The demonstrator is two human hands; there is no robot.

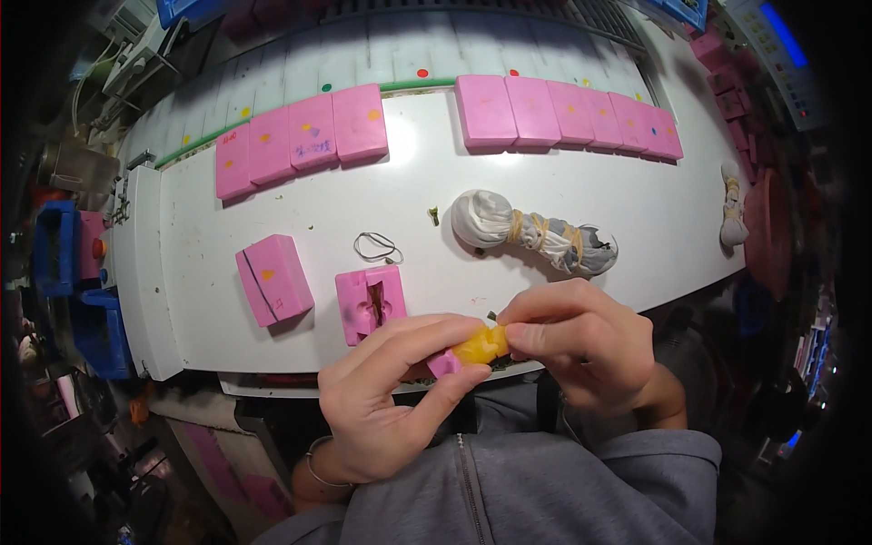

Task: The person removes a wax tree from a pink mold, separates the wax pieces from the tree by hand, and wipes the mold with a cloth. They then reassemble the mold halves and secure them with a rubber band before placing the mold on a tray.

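Note:
Just above the table's near edge, both my hands meet around a small yellow wax-like piece (481, 346). My left hand (377, 395) grips a pink rubber mould piece (442, 363) between thumb and fingers, with the yellow piece against it. From the right, the fingertips of my right hand (586, 336) pinch the yellow piece's end, and a small dark bit (492, 316) shows beside them. A pink mould half (346, 309) with a hollowed cavity lies cavity-up past my left fingers. My fingers partly cover the yellow piece, so its full shape is hidden.
Left of the mould half sits a banded pink block (277, 282); a dark elastic loop (377, 245) lies behind it. A white cloth bundle (536, 238) tied with tan bands rests centre-right. Pink blocks (572, 113) line the back. Blue bins (102, 336) stand left.

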